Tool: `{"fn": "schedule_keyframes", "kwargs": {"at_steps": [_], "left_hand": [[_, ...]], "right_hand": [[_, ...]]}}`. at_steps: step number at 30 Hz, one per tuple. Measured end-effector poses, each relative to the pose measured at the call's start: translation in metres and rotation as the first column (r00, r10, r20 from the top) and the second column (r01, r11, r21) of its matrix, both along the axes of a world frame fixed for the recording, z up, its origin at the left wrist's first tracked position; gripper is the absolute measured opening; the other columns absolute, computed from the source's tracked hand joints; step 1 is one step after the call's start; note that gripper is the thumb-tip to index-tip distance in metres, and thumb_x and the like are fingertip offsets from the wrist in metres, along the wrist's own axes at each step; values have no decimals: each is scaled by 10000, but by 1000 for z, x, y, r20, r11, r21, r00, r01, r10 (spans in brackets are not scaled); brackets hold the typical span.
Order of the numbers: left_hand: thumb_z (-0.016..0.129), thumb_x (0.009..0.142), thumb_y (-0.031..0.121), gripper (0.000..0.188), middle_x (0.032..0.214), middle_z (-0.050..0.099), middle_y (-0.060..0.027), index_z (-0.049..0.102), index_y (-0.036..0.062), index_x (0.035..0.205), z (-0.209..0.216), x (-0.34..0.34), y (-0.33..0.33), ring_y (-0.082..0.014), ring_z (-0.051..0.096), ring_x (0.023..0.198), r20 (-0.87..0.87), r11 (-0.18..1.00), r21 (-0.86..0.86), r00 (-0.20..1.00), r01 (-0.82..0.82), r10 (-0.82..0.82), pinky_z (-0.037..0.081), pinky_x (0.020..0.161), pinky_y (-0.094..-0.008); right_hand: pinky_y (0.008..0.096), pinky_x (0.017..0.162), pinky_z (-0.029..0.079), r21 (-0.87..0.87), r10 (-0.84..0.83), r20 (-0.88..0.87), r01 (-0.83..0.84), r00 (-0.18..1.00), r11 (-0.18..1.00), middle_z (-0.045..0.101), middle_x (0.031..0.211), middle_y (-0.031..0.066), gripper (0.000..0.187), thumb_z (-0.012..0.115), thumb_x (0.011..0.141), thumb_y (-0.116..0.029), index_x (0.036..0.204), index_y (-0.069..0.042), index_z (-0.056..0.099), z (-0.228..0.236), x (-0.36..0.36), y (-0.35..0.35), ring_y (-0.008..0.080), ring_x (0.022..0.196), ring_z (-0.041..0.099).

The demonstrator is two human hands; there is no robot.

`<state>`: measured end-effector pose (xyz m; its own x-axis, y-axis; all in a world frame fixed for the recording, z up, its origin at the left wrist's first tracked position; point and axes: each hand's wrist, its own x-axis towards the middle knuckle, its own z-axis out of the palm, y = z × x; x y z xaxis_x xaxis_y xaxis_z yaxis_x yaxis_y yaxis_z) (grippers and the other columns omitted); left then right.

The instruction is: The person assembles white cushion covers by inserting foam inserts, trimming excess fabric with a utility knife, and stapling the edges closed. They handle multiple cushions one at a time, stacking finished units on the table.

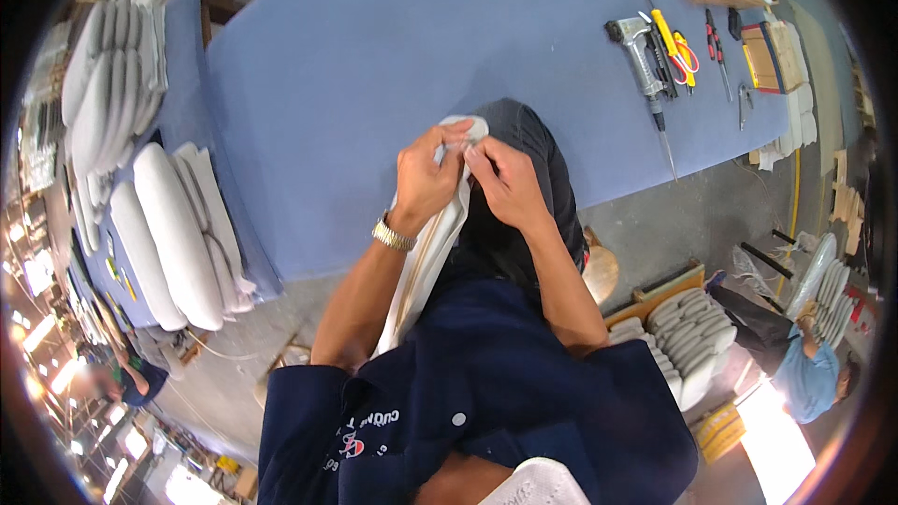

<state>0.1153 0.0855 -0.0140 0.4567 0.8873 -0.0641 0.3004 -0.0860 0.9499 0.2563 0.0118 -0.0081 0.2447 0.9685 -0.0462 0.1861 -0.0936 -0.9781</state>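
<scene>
A long, narrow white padded piece (pixel 432 252) with a tan strip along its length lies slantwise against my body and lap. Its far end rests over my dark-trousered knee (pixel 530 145), by the blue table's near edge. My left hand (pixel 430 176), with a metal watch (pixel 394 232) on the wrist, is closed on this end, fingers bent over it. My right hand (pixel 508 185) pinches the same end from the right, its thumb and fingertips close to the left fingers. Whatever detail lies between the fingertips is hidden.
The blue-covered table (pixel 355 65) spreads ahead. On its right lie a pneumatic tool (pixel 642 56), yellow-handled scissors (pixel 686 56), a red-handled screwdriver (pixel 718 42) and an open box (pixel 767 56). Stacked grey cushions (pixel 178 234) stand left. Other people (pixel 809 374) are at the sides.
</scene>
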Motion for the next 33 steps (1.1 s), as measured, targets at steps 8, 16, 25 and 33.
{"fn": "schedule_keyframes", "kwargs": {"at_steps": [8,16,25,33], "left_hand": [[722,930,25,65,1175,741,-208,691,20,987,107,-6,2,-255,715,1085,373,958,199,888,205,-268,565,933,-388],[656,960,-12,39,1234,710,-155,665,9,992,129,-8,8,-201,677,1094,581,957,169,761,236,-290,546,937,-344],[644,967,14,68,1157,714,-148,672,23,1029,176,-55,20,-235,685,1065,663,953,303,712,28,-232,548,909,-356],[722,951,323,357,1356,579,-162,643,32,1141,133,-71,-32,-312,574,1255,475,849,460,880,-259,11,502,1010,-415]], "right_hand": [[402,1027,443,454,-36,237,-78,971,888,691,1253,130,425,739,907,-296,1244,-46,673,76,50,7,300,1174,613],[424,954,471,313,200,518,-402,832,860,712,1160,133,572,843,808,-372,1259,-62,676,143,64,19,320,1056,648],[426,875,517,461,27,698,-478,716,748,731,1059,147,481,856,775,-286,1170,-47,721,205,8,50,346,972,674],[424,978,505,281,28,728,-336,685,899,679,1208,201,458,655,983,-334,1281,13,639,175,33,27,342,1118,649]]}}
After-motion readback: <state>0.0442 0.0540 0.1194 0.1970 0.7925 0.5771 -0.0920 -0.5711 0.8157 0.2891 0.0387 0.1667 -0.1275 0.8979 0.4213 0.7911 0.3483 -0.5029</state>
